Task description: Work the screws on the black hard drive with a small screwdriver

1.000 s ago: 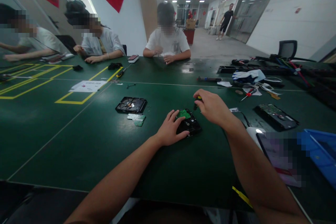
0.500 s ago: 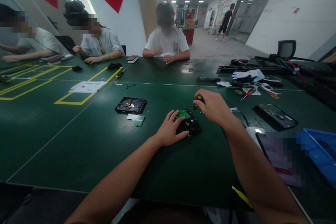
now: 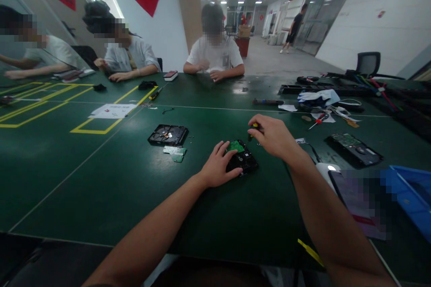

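Observation:
A black hard drive [image 3: 248, 161] with a green circuit board [image 3: 236, 145] on top lies in front of me. My left hand [image 3: 219, 167] is spread over its left side, bracing it, with the thumb along the near edge. Over the drive's far right corner, my right hand [image 3: 269, 133] is closed around a screwdriver [image 3: 256, 126] with a yellow and black handle, held upright. Its tip points down at that corner; whether it touches a screw is too small to tell. Several tiny screws [image 3: 258, 144] lie beside the drive, partly near my right hand.
To the left are an opened hard drive [image 3: 167, 135] and a detached circuit board [image 3: 175, 153]. Another drive [image 3: 354, 149], a phone [image 3: 353, 202] and a blue bin [image 3: 412, 197] are on the right. A red screwdriver [image 3: 318, 121] and gloves [image 3: 318, 97] lie beyond. Co-workers sit across the table.
My hands and the hard drive stay almost in place; the right fingers have shifted very slightly on the screwdriver. A person in the background has walked a little to the right.

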